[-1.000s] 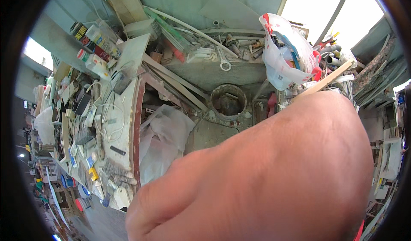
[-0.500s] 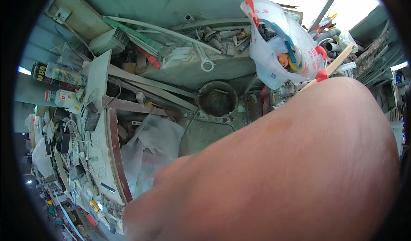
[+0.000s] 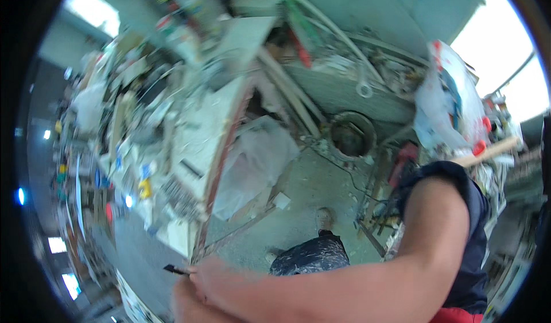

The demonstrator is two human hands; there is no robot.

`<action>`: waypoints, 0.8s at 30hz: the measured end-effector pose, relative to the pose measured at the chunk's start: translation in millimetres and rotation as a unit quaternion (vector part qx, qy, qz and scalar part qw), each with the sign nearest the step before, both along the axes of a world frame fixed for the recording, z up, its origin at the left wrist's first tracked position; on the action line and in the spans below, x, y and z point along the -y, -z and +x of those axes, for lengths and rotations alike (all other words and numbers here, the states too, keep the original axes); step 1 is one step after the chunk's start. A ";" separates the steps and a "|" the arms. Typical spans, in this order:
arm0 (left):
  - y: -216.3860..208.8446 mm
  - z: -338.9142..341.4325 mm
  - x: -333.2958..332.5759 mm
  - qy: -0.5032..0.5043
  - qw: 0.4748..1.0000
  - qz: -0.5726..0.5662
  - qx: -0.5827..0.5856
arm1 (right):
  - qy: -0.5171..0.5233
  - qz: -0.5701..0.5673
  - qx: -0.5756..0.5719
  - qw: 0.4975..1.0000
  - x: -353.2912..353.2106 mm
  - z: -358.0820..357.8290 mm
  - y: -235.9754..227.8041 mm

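My right forearm reaches across the lower part of the view, and my right hand (image 3: 221, 280) is low on the left, smeared by motion. At its fingertips a small flat black thing (image 3: 174, 269) sticks out to the left; the fingers look closed on it, and I cannot make out its kind. Just below, partly cut off by the lower edge and touching or overlapping the right hand, is my left hand (image 3: 189, 304), its fingers blurred. Both hands are near the front corner of a cluttered workbench (image 3: 215, 107).
A whitish plastic sheet (image 3: 255, 156) hangs beside the bench. On the floor stands a round bucket (image 3: 351, 136), with a thin cable nearby. A white plastic bag (image 3: 445, 105) of odds and ends sits at the right. A ring spanner (image 3: 364, 84) hangs on the far ledge.
My view has swung left and down, so the bench and bag shift right. The right arm, which filled the lower right, now stretches to the lower left. The black thing and left hand have come into view.
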State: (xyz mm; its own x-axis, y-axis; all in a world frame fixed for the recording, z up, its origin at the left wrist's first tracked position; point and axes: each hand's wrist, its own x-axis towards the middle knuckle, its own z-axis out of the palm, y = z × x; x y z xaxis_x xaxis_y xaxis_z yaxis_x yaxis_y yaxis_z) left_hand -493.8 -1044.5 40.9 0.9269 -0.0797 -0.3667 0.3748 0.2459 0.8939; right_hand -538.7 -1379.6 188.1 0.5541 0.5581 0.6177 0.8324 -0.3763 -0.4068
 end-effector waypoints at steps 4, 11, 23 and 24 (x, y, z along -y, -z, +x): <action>-6.8 -6.0 -54.5 -0.024 0.997 -0.024 0.064 | -0.009 -0.023 0.047 0.999 -51.2 2.7 -32.7; -7.5 -9.0 -184.5 -0.150 0.979 -0.105 0.086 | 0.050 0.014 0.111 0.992 -175.2 -13.1 -45.9; 16.9 -17.3 -492.1 -0.255 0.938 -0.177 0.156 | 0.055 -0.598 -0.441 0.667 -428.2 7.8 353.2; 18.8 -23.9 -510.2 -0.265 0.937 -0.173 0.149 | 0.039 -0.589 -0.432 0.681 -421.7 -0.2 383.3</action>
